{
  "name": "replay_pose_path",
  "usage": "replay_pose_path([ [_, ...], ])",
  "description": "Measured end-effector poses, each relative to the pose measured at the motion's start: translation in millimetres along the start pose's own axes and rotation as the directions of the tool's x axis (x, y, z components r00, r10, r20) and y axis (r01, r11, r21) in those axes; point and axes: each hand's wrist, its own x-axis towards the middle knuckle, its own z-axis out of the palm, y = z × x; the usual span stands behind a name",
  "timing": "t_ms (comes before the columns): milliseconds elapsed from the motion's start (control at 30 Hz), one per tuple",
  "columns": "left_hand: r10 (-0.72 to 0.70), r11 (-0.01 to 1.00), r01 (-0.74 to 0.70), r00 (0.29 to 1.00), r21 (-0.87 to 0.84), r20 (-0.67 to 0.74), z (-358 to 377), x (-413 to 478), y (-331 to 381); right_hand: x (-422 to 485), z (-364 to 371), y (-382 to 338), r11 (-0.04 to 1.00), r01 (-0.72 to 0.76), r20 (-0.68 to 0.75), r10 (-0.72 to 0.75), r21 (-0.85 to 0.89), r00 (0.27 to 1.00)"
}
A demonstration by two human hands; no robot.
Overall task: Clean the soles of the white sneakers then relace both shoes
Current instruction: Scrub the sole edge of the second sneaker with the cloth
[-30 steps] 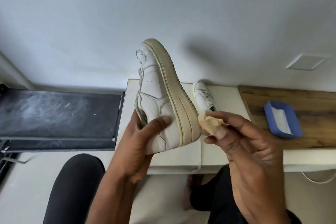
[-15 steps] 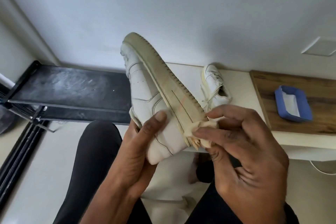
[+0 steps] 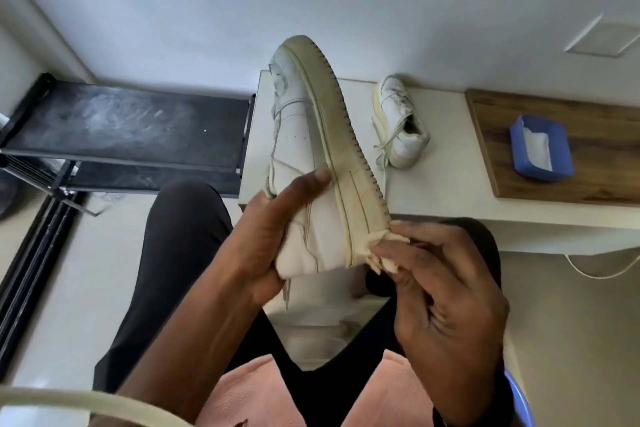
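Head view.

Left hand (image 3: 273,239): raised before the lap, with fingers and thumb wrapped round the heel of the held sneaker (image 3: 311,135). The thumb is laid across its side. The sole is turned rightward and the toe pointed up and away.

Right hand (image 3: 446,308): fingers curled, with the cloth (image 3: 381,250) pinched at the fingertips and pressed to the heel end of the midsole.

Second sneaker (image 3: 401,125): stood on the white bench (image 3: 443,191), well apart.

Against half a second earlier: the held sneaker is tipped more upright, and the cloth is kept at the heel end.
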Motion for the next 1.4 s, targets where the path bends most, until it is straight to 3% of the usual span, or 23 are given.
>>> replay_pose_path([
  [133,-0.060,0.998,0.060,0.997,0.005,-0.044,0,16,-6,5,-1,9,0.999,-0.007,0.022,0.008,-0.036,1.000],
  [533,0.030,0.999,-0.027,0.996,0.047,-0.084,-16,54,-19,1,33,29,0.999,0.030,0.061,-0.028,-0.028,0.998],
  [667,-0.021,1.000,0.019,0.996,-0.013,-0.090,-29,73,-30,8,44,41,0.999,0.037,0.089,-0.035,-0.022,0.995],
  [933,0.050,0.999,-0.049,0.991,0.007,-0.124,-42,89,-39,22,52,56,0.993,-0.099,0.051,0.102,-0.069,0.993],
  [1167,0.069,0.998,-0.068,0.984,0.009,-0.166,-54,98,-42,19,70,57,0.998,0.014,0.209,0.000,-0.061,0.978],
  [1400,0.105,0.994,-0.110,0.983,-0.023,-0.149,-58,105,-43,34,71,58,0.993,-0.109,0.152,0.115,-0.047,0.982],
])
